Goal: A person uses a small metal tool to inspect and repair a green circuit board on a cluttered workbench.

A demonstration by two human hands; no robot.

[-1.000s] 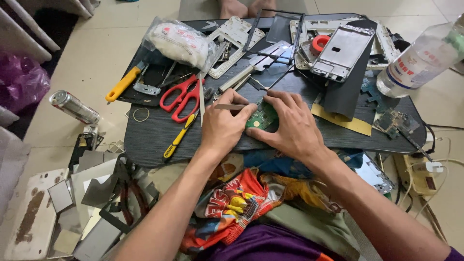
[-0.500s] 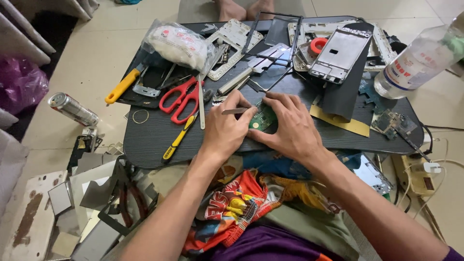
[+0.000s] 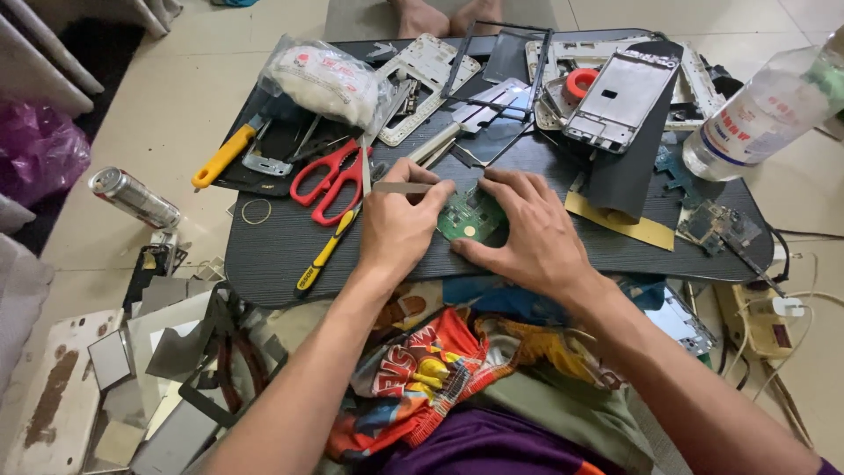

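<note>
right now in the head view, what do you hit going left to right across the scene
purple plastic bag → drink can → yellow-handled tool → red scissors → left hand holding a metal tool → green circuit board → right hand → clear plastic bottle

Left hand [image 3: 400, 230] curled in a pinching grip, right hand [image 3: 532, 236] spread flat.

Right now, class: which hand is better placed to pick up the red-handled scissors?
Left. The left hand lies beside the red-handled scissors, while the right hand pins the small green circuit board farther away.
</note>
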